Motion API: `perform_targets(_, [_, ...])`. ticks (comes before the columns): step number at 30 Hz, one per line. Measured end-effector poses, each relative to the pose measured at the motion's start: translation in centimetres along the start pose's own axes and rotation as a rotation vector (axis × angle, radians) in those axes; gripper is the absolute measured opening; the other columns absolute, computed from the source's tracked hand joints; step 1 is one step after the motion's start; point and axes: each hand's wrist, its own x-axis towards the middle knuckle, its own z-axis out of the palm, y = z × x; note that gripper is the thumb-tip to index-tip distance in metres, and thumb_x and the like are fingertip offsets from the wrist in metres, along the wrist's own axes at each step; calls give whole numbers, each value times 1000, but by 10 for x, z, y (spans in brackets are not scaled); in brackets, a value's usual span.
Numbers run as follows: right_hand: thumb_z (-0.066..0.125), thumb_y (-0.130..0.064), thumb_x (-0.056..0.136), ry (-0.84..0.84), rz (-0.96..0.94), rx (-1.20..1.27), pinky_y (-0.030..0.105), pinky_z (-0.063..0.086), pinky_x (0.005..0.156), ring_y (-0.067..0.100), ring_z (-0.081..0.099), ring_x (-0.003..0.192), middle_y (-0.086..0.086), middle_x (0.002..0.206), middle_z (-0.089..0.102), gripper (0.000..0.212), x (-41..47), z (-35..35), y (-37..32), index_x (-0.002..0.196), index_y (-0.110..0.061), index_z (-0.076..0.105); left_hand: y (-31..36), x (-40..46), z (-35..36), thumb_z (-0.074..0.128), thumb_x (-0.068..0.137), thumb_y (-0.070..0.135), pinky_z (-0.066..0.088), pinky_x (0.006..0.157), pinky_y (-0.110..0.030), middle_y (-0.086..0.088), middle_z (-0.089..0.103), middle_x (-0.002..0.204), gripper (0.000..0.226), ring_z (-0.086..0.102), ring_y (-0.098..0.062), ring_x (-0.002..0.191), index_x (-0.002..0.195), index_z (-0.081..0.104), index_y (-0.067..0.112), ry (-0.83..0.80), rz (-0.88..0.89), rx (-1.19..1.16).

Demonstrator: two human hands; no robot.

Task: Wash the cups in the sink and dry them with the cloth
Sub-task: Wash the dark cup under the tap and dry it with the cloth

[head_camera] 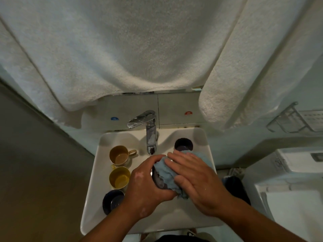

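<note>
Over the white sink my left hand grips a dark cup, mostly covered. My right hand presses a light blue cloth against and into that cup. Along the sink's left rim stand a tan cup with a handle, a yellow cup and a dark blue cup, all upright. Another dark cup stands on the right rim behind the cloth.
A chrome tap rises at the back of the sink; no water shows. Large white towels hang above and fill the upper view. A wire rack is on the right wall, a white toilet tank below it.
</note>
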Motion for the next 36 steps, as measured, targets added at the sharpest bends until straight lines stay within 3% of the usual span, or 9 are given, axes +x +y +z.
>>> perform_targets(5, [33,-56,103,221,68,-26,49,38,110,14,40,138,-8,149,46,46,10,-3,19,134,-36,62,2,3,2,98,53,39,61,77,-27,26,63,116,79,66,-5,104,121,56,41,-22,0,2])
perform_targets(8, [29,-57,103,332,224,39,56,38,111,15,40,139,-7,146,50,49,13,16,-3,130,-35,63,1,7,1,95,53,46,60,79,-24,30,59,119,79,63,-1,108,120,52,46,-6,15,38])
perform_targets(13, [28,-57,105,274,65,-116,61,29,115,18,39,142,-4,148,49,45,6,22,-15,136,-39,55,3,4,-2,90,58,44,56,82,-15,35,59,119,73,62,4,109,120,52,47,26,32,39])
perform_targets(15, [27,-62,101,283,219,-18,45,33,116,15,34,143,-3,156,36,50,11,14,-10,137,-40,55,2,4,-1,91,55,45,58,81,-20,31,60,121,79,62,1,111,125,53,43,27,59,65])
perform_targets(17, [27,-64,97,259,369,105,9,28,107,-1,32,135,-7,159,27,54,16,7,-8,138,-41,54,0,5,-1,92,56,44,58,85,-26,23,60,125,86,61,-5,117,132,53,36,34,95,99])
perform_targets(19, [32,-61,96,302,404,163,-5,31,89,-14,44,116,-5,146,47,52,20,5,-8,135,-38,57,-4,7,-1,94,58,37,57,91,-34,17,59,133,88,58,-12,123,136,53,31,42,129,119])
perform_targets(24, [55,-46,95,605,401,336,7,51,78,-8,66,95,-19,102,72,32,20,7,1,115,-29,73,3,4,-1,101,52,29,54,90,-17,18,43,144,106,49,0,130,142,46,40,12,61,31])
perform_targets(31, [52,-45,95,729,350,336,8,47,90,-7,63,105,-24,110,66,31,14,11,8,115,-29,68,18,7,3,92,62,38,60,79,-24,15,64,124,80,70,1,101,131,53,38,-33,-276,-344])
perform_targets(36, [29,-62,93,463,499,235,35,41,113,6,42,135,-7,149,47,55,15,20,0,131,-39,61,14,6,10,98,58,18,61,75,-24,18,63,123,90,70,1,99,133,52,39,-3,-256,-248])
